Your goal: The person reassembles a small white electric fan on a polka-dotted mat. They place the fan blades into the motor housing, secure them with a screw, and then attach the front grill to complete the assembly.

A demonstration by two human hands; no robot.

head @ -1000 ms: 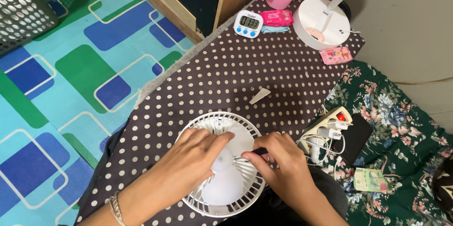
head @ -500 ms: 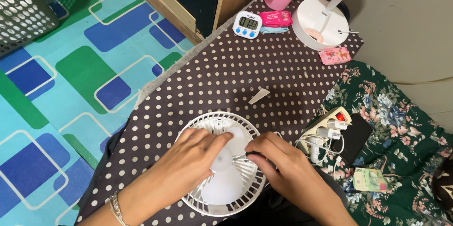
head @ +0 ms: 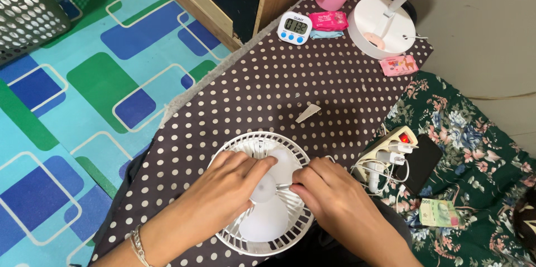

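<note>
The left hand (head: 223,189) lies flat over the fan (head: 262,194), fingers spread and pressing on the blades and white hub, holding rather than clamping; the fan rests face up on the near end of the dotted cloth (head: 290,83), right under both hands. The right hand (head: 329,194) is pinched shut on a thin tool (head: 283,187), its metal tip lying roughly level and pointing left at the hub, just beside the left fingertips; so the hub sits directly left of that grip. Beyond, a paper scrap (head: 307,113) lies on the cloth, well apart; farther off stand a timer (head: 294,27) and a second fan's base (head: 382,27). To the right a power strip (head: 391,144) sits on flowered fabric.
</note>
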